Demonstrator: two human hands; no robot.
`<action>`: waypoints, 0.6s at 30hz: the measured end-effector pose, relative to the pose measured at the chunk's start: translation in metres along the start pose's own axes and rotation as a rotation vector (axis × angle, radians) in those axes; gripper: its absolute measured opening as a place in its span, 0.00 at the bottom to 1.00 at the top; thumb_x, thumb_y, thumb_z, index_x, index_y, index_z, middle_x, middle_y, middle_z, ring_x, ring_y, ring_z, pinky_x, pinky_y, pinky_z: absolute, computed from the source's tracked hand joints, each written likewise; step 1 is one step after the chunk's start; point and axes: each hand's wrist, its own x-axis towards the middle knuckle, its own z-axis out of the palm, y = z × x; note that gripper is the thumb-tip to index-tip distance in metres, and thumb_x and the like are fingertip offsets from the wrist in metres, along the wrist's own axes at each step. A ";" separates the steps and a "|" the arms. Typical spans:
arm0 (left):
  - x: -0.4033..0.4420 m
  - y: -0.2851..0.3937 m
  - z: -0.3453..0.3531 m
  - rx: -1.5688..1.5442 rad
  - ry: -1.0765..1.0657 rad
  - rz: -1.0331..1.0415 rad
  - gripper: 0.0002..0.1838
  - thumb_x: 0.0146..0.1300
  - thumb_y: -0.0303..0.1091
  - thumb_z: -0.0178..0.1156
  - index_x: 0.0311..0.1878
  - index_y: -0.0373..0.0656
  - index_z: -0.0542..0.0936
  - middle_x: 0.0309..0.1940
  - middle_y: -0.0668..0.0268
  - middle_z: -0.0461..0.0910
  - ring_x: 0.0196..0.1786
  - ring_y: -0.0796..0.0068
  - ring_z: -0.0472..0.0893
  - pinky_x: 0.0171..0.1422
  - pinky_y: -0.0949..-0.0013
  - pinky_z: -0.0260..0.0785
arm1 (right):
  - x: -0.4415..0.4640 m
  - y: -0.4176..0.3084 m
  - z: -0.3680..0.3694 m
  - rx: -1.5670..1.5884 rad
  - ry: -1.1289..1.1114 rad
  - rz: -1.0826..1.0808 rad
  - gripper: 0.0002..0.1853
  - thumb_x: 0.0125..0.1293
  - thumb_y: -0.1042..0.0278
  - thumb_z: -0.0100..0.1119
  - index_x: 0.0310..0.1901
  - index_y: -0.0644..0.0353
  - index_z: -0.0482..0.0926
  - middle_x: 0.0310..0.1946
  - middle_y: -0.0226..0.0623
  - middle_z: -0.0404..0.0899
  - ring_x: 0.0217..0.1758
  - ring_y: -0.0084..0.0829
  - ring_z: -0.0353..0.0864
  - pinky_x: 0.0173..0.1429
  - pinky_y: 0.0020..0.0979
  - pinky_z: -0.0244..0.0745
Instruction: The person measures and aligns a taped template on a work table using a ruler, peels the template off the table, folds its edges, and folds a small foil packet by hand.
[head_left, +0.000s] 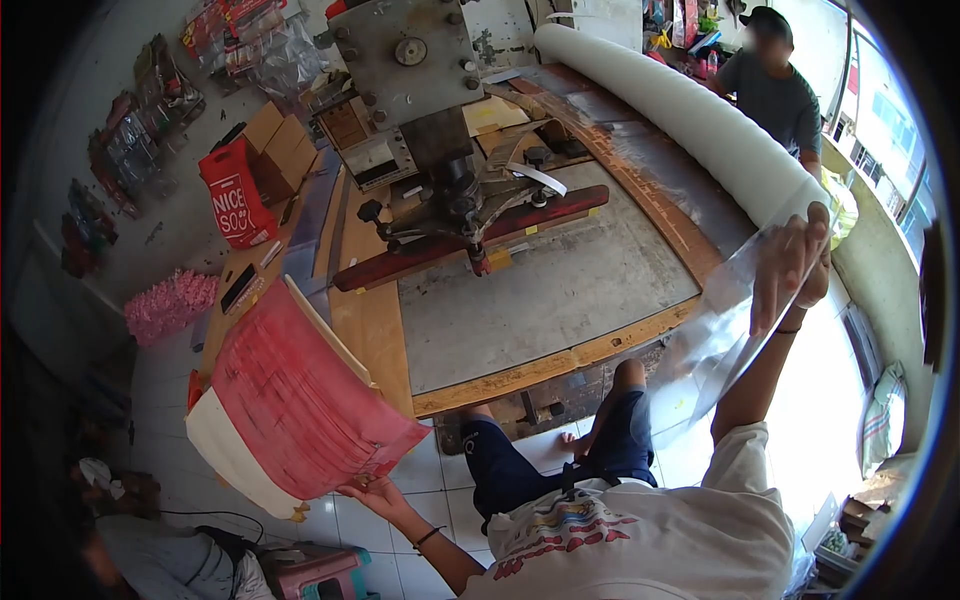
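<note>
My left hand (376, 498) grips the lower edge of a red, scuffed sheet (310, 390) with cream-coloured backing, tilted off the left side of the table; some of its fingers are hidden beneath. On the right, my right hand (790, 262) is raised and closed on a clear plastic sheet (700, 335), which hangs down in front of the table corner. Between my hands stands a press machine (455, 190) with a long dark red bar (520, 222) above a grey metal plate (540, 310).
A large white roll (680, 110) lies along the table's far right side. A person (775, 85) stands behind it, and another person (170, 560) is low at bottom left. A red bag (237, 195) and cardboard boxes (278, 150) stand at the left. Wooden edging (560, 360) frames the plate.
</note>
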 end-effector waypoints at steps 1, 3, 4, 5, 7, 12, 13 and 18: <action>0.000 0.004 -0.020 -0.072 -0.212 -0.075 0.27 0.70 0.51 0.56 0.69 0.57 0.69 0.61 0.65 0.78 0.55 0.69 0.80 0.65 0.59 0.69 | 0.004 -0.001 -0.007 0.057 -0.079 -0.023 0.22 0.71 0.77 0.47 0.63 0.63 0.55 0.45 0.54 0.79 0.26 0.58 0.84 0.25 0.54 0.87; -0.005 -0.001 -0.015 -0.010 0.049 0.006 0.25 0.70 0.51 0.56 0.67 0.54 0.72 0.57 0.65 0.81 0.51 0.68 0.82 0.62 0.60 0.71 | -0.013 -0.003 -0.035 0.128 -0.143 -0.090 0.24 0.70 0.79 0.48 0.66 0.64 0.55 0.45 0.53 0.78 0.26 0.57 0.84 0.24 0.53 0.87; -0.008 -0.003 -0.005 0.025 0.180 0.047 0.24 0.70 0.51 0.56 0.66 0.53 0.73 0.55 0.65 0.82 0.50 0.68 0.83 0.61 0.60 0.72 | -0.019 0.001 -0.039 0.143 -0.126 -0.139 0.24 0.71 0.78 0.47 0.66 0.65 0.55 0.45 0.52 0.78 0.26 0.56 0.84 0.24 0.51 0.87; -0.010 -0.005 0.005 0.001 0.247 0.052 0.25 0.71 0.51 0.55 0.66 0.52 0.73 0.55 0.65 0.82 0.49 0.68 0.83 0.60 0.60 0.73 | -0.029 0.003 -0.034 0.136 0.015 -0.142 0.24 0.73 0.75 0.44 0.68 0.67 0.55 0.45 0.50 0.78 0.23 0.52 0.83 0.23 0.47 0.88; -0.007 -0.013 0.030 -0.042 0.382 0.064 0.25 0.71 0.50 0.55 0.66 0.49 0.73 0.55 0.64 0.82 0.49 0.68 0.83 0.59 0.60 0.73 | -0.035 0.013 -0.024 -0.030 0.347 -0.044 0.23 0.76 0.71 0.40 0.69 0.69 0.54 0.43 0.44 0.78 0.19 0.41 0.81 0.20 0.35 0.86; -0.020 -0.008 0.016 -0.099 0.353 0.019 0.23 0.71 0.51 0.55 0.59 0.45 0.75 0.53 0.61 0.81 0.47 0.63 0.81 0.57 0.60 0.73 | -0.098 0.059 -0.052 -0.780 0.854 1.023 0.22 0.77 0.61 0.47 0.67 0.61 0.65 0.41 0.36 0.81 0.18 0.17 0.75 0.15 0.18 0.66; -0.021 -0.015 0.048 -0.102 0.536 0.033 0.22 0.71 0.51 0.55 0.57 0.44 0.75 0.51 0.61 0.81 0.46 0.64 0.81 0.56 0.61 0.73 | -0.119 0.069 -0.057 -0.957 0.810 1.174 0.21 0.78 0.62 0.46 0.67 0.62 0.66 0.41 0.35 0.82 0.17 0.16 0.75 0.15 0.18 0.66; -0.071 -0.035 0.050 0.338 1.011 -0.324 0.13 0.70 0.39 0.53 0.51 0.43 0.73 0.35 0.67 0.75 0.34 0.74 0.74 0.44 0.68 0.69 | -0.145 0.102 -0.018 -1.077 0.918 1.172 0.20 0.75 0.68 0.46 0.66 0.61 0.66 0.33 0.39 0.85 0.18 0.25 0.80 0.19 0.27 0.73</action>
